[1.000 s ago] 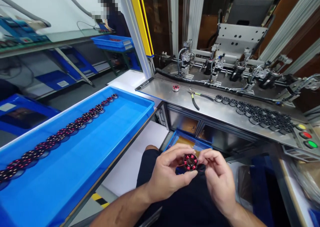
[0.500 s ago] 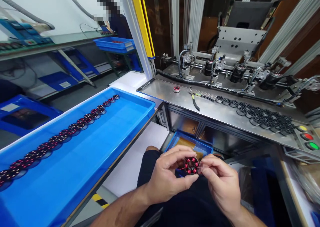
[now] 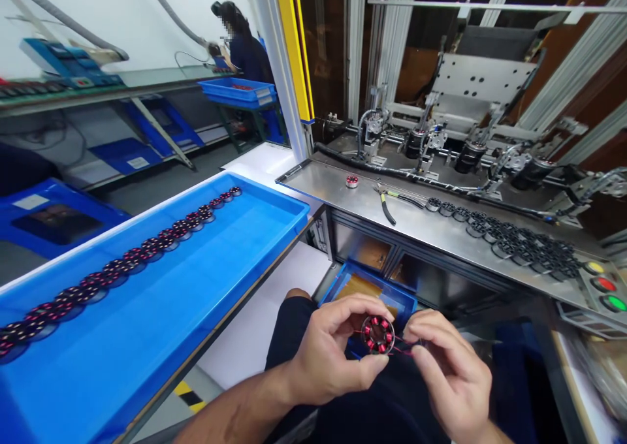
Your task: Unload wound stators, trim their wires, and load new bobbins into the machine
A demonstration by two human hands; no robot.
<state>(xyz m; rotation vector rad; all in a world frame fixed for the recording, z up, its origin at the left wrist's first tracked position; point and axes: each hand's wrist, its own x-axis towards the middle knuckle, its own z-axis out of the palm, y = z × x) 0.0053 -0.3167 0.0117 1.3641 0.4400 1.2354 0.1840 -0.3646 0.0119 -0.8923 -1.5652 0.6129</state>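
at far left a long blue tray [image 3: 186,300] holds a slanting line of red-wound rings [image 3: 151,247], packed close along its far side. beyond its far end, in the background, a blue bin [image 3: 230,98] stands near a co-worker [image 3: 249,49] in dark clothing. a yellow strip [image 3: 298,59] runs down a pale post to the right of them.

next comes the person's left hand [image 3: 333,349], thumb below and fingers above, gripping a wound ring [image 3: 383,347] by its rim, in front of the lap, its open face toward the camera. above it, one red-wound piece [image 3: 351,181] sits alone on the metal desk [image 3: 416,225], with pliers [image 3: 386,207] lying just right of it, handles spread.

thin red wires [image 3: 402,350] stretch from the ring to the right hand [image 3: 453,369], whose thumb and curled fingers come close together at the wire ends; i cannot tell whether they pinch them.

farther right, black cores [image 3: 519,238] crowd the desk, and at the edge sit yellow, red and green buttons [image 3: 602,283].
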